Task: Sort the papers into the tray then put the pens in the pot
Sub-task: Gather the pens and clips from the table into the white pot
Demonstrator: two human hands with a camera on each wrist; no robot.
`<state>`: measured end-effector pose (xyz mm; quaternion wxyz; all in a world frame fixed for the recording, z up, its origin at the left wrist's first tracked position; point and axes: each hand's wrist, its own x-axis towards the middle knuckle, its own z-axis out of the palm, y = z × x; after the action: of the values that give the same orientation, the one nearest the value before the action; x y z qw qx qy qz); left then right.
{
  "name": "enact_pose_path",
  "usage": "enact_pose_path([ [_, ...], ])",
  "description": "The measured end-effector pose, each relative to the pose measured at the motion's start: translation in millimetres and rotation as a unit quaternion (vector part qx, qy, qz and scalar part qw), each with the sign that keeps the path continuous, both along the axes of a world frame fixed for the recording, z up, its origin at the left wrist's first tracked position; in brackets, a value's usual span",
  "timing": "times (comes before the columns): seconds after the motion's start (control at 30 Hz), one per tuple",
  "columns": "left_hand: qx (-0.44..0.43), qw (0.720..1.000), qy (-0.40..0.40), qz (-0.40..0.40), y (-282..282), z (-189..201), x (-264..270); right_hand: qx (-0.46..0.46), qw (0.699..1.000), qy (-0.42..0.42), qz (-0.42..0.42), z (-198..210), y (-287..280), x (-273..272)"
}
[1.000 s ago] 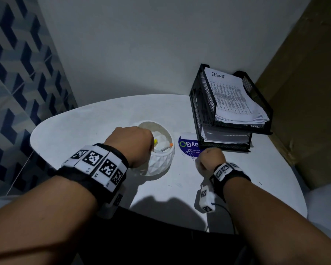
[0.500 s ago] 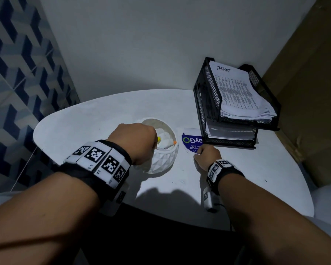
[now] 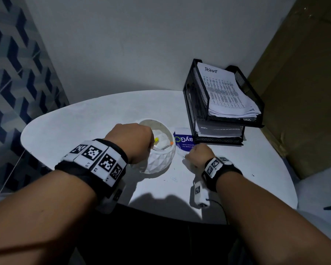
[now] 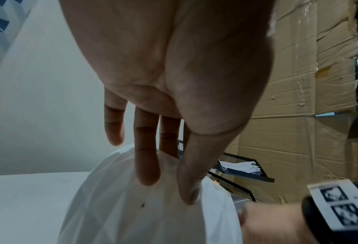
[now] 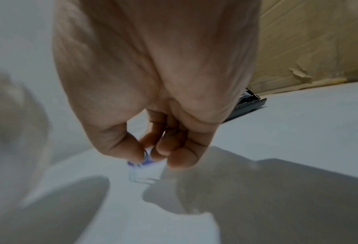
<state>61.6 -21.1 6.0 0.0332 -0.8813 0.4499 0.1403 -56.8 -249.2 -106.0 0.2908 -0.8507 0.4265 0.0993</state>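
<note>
Between right fingers (image 5: 132, 148) — paper clip (image 5: 145, 159)

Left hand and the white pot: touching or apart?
Touching. In the left wrist view the left hand grips the white pot at its rim, thumb and fingers pressed on its wall. The head view agrees.

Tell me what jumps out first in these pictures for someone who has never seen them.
The black mesh tray at the table's back right corner stands out, its upper tier stacked with papers headed by a handwritten title. Near the middle sits a white faceted pot with pens in it, and the left hand grips its rim. Just right of the pot, the right hand pinches a small paper clip off the table.
</note>
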Motion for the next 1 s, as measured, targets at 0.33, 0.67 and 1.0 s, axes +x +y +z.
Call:
enact_pose_path([
  [0.33,0.003,1.0,-0.011,-0.007,-2.1,3.7,-1.8,-0.021,0.959,-0.262,0.106,112.7,56.4,43.7],
  [0.67,-0.002,1.0,-0.016,0.009,2.8,6.6,-0.1,0.035,0.934,-0.355,0.003,77.2,37.8,35.7],
  [1.0,-0.012,1.0,-0.017,0.014,4.5,11.2,-1.0,-0.034,0.98,0.054,0.189,-15.6,62.2,-13.5],
])
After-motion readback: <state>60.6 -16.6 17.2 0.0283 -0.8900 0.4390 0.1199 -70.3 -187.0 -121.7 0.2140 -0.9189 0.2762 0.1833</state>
